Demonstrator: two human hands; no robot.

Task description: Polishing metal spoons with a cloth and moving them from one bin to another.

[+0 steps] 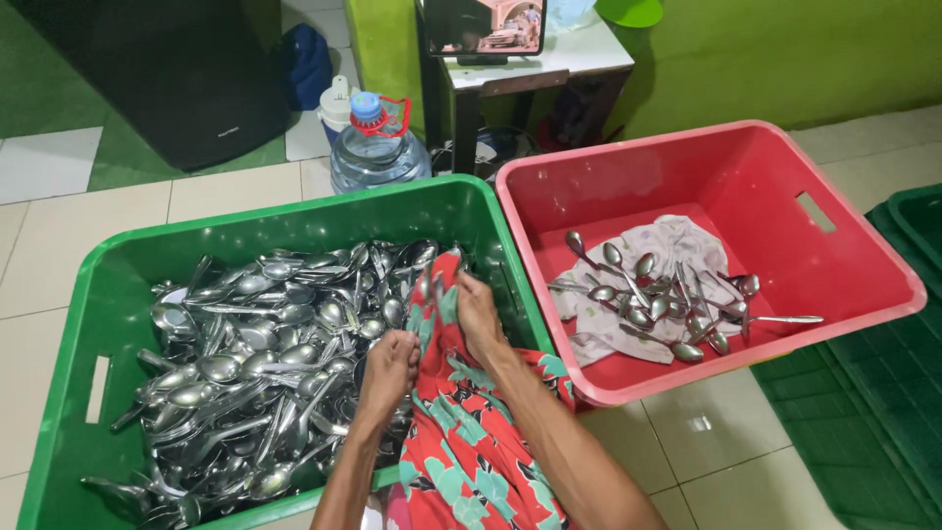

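**Both hands bunched in a floral cloth over the spoon crate**

We see the left hand (389, 365) and the right hand (478, 312) close together above the right end of the green crate (59, 324). Between them runs a red cloth with green flowers (461, 442), which drapes from the crate's near edge up toward the spoons. The fingers of the left hand are clenched on a fold of that cloth; we cannot tell whether a spoon sits inside the grip. The fingers of the right hand are curled around the cloth's upper end, just beside the left hand, and they hide whatever the fold wraps. The cloth's top tip (444, 270) pokes out above the right hand, touching the heap.

The heap of steel spoons (255, 363) fills the green crate nearly from wall to wall. Just to the right, touching it, stands a red crate (863, 255) with a pale cloth (667, 250) on its bottom and a small scatter of spoons (667, 304) lying on it.

Both crates stand on a floor of light tiles (706, 442). Behind them we see a large water bottle (378, 147) with a blue cap, a small table (530, 69), a green wall (785, 59) and a dark green mat (883, 412) at the right
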